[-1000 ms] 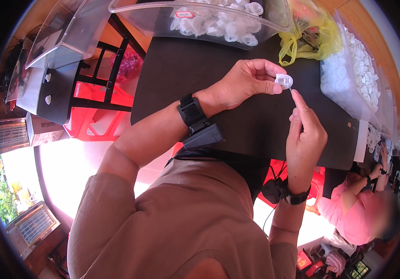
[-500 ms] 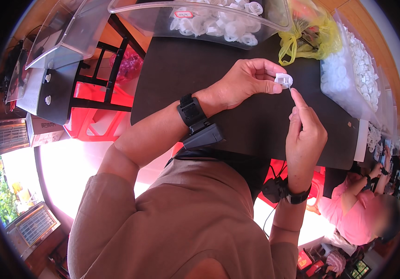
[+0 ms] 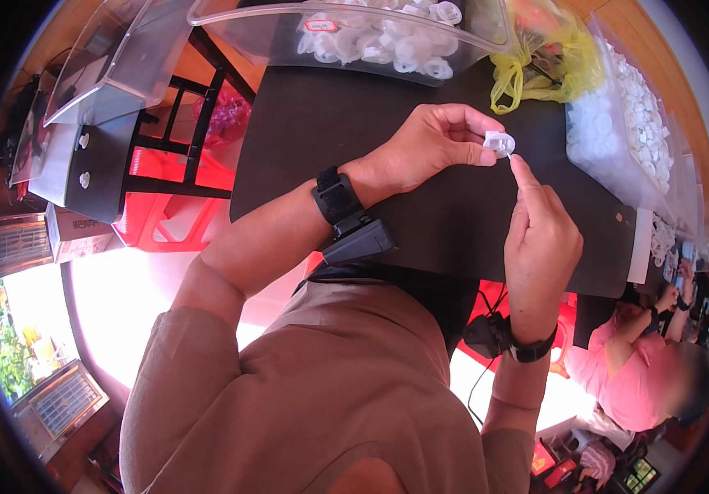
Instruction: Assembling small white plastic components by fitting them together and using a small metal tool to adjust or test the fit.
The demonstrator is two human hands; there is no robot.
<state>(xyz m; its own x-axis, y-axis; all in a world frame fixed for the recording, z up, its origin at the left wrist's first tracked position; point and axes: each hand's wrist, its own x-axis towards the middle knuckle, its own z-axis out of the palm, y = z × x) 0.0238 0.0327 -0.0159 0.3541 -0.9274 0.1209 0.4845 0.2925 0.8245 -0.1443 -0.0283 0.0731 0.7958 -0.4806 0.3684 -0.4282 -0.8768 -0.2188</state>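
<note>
My left hand pinches a small round white plastic part between thumb and fingertips, above the dark table. It has a raised rim and an opening in its face. My right hand comes up from below, its index fingertip close to the part's lower edge. A thin pale sliver shows between that fingertip and the part; I cannot tell whether it belongs to the part. The other right fingers are curled, and what they hold, if anything, is hidden.
A clear bin of white plastic parts stands at the far edge of the dark table. Right of it lies a yellow plastic bag, then another bin of white pieces. A person in pink sits at right.
The white part has shifted very slightly left with my left hand. My right index finger has bent a little and stays close against the part's lower edge.
</note>
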